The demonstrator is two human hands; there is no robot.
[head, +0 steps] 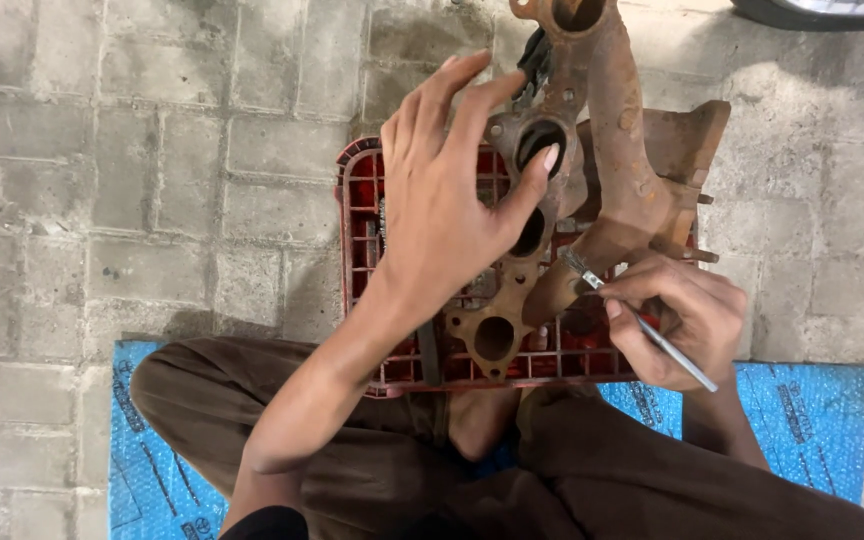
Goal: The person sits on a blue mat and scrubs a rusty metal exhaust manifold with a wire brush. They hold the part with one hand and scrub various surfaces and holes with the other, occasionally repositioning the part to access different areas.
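Rusty cast-iron manifold (592, 190) resting on red plastic crate (362, 230).
Left hand (447, 200) is lying open, thumb touching a port; right hand (677, 320) is gripping a thin metal tool (642, 325) against the manifold's lower pipe.

Rusty manifold (607, 150) runs past the top edge; left hand (447, 200) hides part of its flange and of the red crate (357, 215). Dark curved object (822, 10), top right, is cut off, unidentifiable. Blue mat (812, 410) lies partly under the legs

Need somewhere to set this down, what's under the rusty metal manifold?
A red plastic crate sits under the rusty metal manifold, on grey paving blocks. The crate's inside is mostly covered by the left hand.
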